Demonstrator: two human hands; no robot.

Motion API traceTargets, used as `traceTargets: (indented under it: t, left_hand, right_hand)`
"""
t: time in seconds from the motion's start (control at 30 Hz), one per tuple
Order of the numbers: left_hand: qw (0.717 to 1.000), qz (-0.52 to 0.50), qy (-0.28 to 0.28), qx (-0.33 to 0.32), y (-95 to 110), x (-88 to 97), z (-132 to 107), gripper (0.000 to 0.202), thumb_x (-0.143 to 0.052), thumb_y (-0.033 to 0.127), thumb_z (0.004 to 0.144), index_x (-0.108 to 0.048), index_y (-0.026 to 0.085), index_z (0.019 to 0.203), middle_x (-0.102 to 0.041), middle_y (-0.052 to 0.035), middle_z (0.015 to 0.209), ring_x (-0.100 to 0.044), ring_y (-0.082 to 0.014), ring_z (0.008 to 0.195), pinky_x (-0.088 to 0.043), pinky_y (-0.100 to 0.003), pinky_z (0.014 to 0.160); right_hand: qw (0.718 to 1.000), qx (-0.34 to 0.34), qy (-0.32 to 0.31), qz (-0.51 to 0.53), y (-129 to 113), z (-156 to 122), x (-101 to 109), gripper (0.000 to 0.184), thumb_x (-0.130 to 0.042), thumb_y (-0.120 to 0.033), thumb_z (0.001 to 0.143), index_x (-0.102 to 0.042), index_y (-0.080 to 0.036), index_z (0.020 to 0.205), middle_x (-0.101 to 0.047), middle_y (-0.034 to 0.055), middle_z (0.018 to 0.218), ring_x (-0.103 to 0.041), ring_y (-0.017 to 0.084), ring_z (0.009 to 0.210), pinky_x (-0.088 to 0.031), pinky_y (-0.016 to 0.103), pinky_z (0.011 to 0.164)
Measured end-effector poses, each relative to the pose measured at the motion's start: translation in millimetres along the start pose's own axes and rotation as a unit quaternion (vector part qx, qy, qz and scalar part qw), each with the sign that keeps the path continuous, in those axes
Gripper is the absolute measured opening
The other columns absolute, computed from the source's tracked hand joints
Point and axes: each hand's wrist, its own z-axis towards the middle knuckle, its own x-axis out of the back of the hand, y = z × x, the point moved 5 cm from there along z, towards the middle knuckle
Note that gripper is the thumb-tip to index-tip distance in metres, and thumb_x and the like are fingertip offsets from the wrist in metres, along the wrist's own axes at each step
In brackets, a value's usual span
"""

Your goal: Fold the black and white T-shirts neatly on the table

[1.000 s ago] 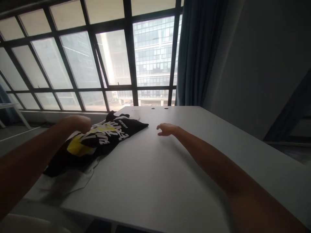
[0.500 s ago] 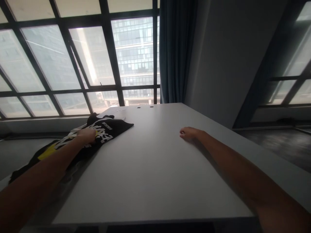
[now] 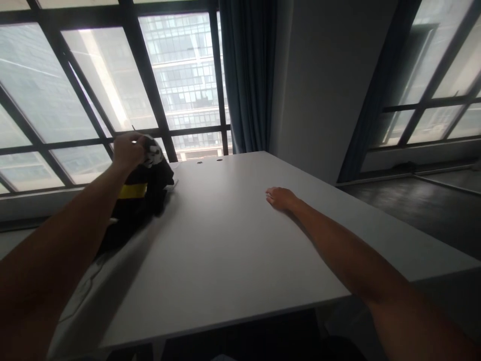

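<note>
Now lifting black cloth [image 3: 152,183] over the left part of the table [image 3: 225,240]

Grasping the cloth by its bunched top in the left hand [image 3: 128,150], with fingers closing around it; gathering white print [image 3: 153,150] beside the fingertips and letting soft, dark folds drop toward the table. Showing a flat, straight-edged yellow band [image 3: 133,191] across the black, partly covered by the forearm [image 3: 71,240]. Having also a pale, wavy-edged piece [image 3: 77,296] lying at the near left, without being able to tell whether joined to the cloth.

Curling the fingers of the right hand [image 3: 281,198] low over the table, well apart from the cloth; being unable to tell whether fully clenched, or whether touching the surface.

Leaving smooth, matt white surface bare between the hands, running from the straight near edge to the narrow far edge, just short of which spacing two dark, round spots [image 3: 199,162]. Leaving room also to the right hand's right, as far as the slanting side edge and its pointed corner, with grey floor [image 3: 391,205] lying past it. Facing a black-framed window [image 3: 108,75], a pleated blue curtain [image 3: 250,75] and a plain grey wall [image 3: 330,85] beyond.
</note>
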Motion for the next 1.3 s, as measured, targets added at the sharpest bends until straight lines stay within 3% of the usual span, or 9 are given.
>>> traceTargets:
  t: [0.07, 0.2, 0.37, 0.47, 0.57, 0.83, 0.97, 1.17, 1.3]
  left_hand:
    - [0.996, -0.088, 0.013, 0.01, 33, -19.6, -10, 0.046, -0.046, 0.035, 0.1, -0.065, 0.0, 0.124, -0.072, -0.0131, 0.114, -0.066, -0.023, 0.1, -0.052, -0.038, 0.09]
    - [0.977, -0.147, -0.155, 0.012, 48, -85.2, -54, 0.049, -0.048, 0.041, 0.099, -0.062, 0.01, 0.135, -0.074, -0.0139, 0.115, -0.07, -0.0209, 0.093, -0.056, -0.033, 0.078]
    - [0.929, -0.013, -0.366, -0.046, -11, -146.1, -124, 0.051, -0.065, 0.06, 0.081, -0.076, 0.021, 0.11, -0.077, -0.0095, 0.106, -0.072, -0.0298, 0.095, -0.056, -0.038, 0.087]
    - [0.919, -0.012, -0.388, -0.068, -46, -165.4, -145, 0.074, -0.078, 0.063, 0.061, -0.071, 0.023, 0.124, -0.073, -0.0119, 0.121, -0.07, -0.0343, 0.105, -0.054, -0.041, 0.094]
    - [0.922, -0.068, -0.374, -0.079, -69, -178.9, -151, 0.087, -0.077, 0.058, 0.062, -0.061, 0.022, 0.139, -0.067, -0.0139, 0.133, -0.065, -0.0355, 0.117, -0.051, -0.043, 0.102]
    - [0.956, -0.065, -0.267, -0.107, -67, -176.9, -164, 0.04, -0.047, 0.035, 0.088, -0.072, 0.021, 0.116, -0.074, -0.011, 0.116, -0.065, -0.0302, 0.114, -0.048, -0.044, 0.104]
    - [0.963, -0.065, -0.242, -0.101, -51, -165.2, -171, 0.04, -0.04, 0.035, 0.091, -0.072, 0.017, 0.109, -0.074, -0.0129, 0.103, -0.068, -0.0285, 0.098, -0.053, -0.04, 0.092]
    - [0.963, -0.088, -0.236, -0.091, -35, -154.1, -179, 0.038, -0.04, 0.037, 0.092, -0.071, 0.016, 0.1, -0.073, -0.0102, 0.088, -0.067, -0.0243, 0.079, -0.051, -0.035, 0.076]
    - [0.956, -0.11, -0.257, -0.093, -20, -149.7, -184, 0.038, -0.044, 0.041, 0.092, -0.072, 0.019, 0.102, -0.073, -0.0052, 0.081, -0.063, -0.0207, 0.068, -0.049, -0.032, 0.069]
  right_hand:
    - [0.999, 0.018, 0.03, 0.001, -14, -6, 1, 0.045, -0.052, -0.034, 0.099, -0.061, -0.015, 0.139, -0.062, 0.0168, 0.141, -0.062, 0.029, 0.124, -0.046, 0.039, 0.102]
    - [0.995, 0.068, 0.047, 0.05, -50, -14, -2, 0.057, -0.06, -0.04, 0.096, -0.053, -0.016, 0.147, -0.056, 0.0137, 0.149, -0.057, 0.027, 0.13, -0.044, 0.036, 0.107]
    - [0.992, 0.083, 0.038, 0.088, -76, -10, -6, 0.056, -0.06, -0.039, 0.096, -0.053, -0.015, 0.146, -0.06, 0.0144, 0.144, -0.057, 0.026, 0.13, -0.044, 0.036, 0.108]
    - [0.991, 0.095, 0.017, 0.091, -82, 4, -8, 0.053, -0.063, -0.039, 0.095, -0.059, -0.016, 0.142, -0.063, 0.0147, 0.139, -0.059, 0.026, 0.127, -0.045, 0.036, 0.107]
    - [0.988, 0.129, -0.015, 0.082, -93, 28, -14, 0.045, -0.061, -0.033, 0.096, -0.063, -0.018, 0.138, -0.063, 0.0132, 0.141, -0.058, 0.024, 0.128, -0.043, 0.034, 0.11]
    - [0.979, 0.157, -0.003, 0.128, -135, 79, -30, 0.035, -0.056, -0.019, 0.096, -0.071, -0.023, 0.127, -0.061, 0.0089, 0.143, -0.059, 0.023, 0.128, -0.046, 0.031, 0.107]
    - [0.958, 0.183, 0.001, 0.221, -146, 69, -26, 0.031, -0.055, -0.013, 0.093, -0.074, -0.018, 0.117, -0.065, 0.0091, 0.137, -0.063, 0.019, 0.122, -0.047, 0.026, 0.103]
    - [0.949, 0.209, -0.016, 0.235, -154, 47, -21, 0.039, -0.06, -0.017, 0.091, -0.066, -0.02, 0.129, -0.067, 0.0091, 0.134, -0.065, 0.019, 0.117, -0.048, 0.028, 0.101]
    - [0.958, 0.205, -0.019, 0.199, -157, 44, -23, 0.024, -0.061, -0.015, 0.087, -0.075, -0.017, 0.107, -0.071, 0.0099, 0.123, -0.067, 0.022, 0.109, -0.05, 0.029, 0.096]
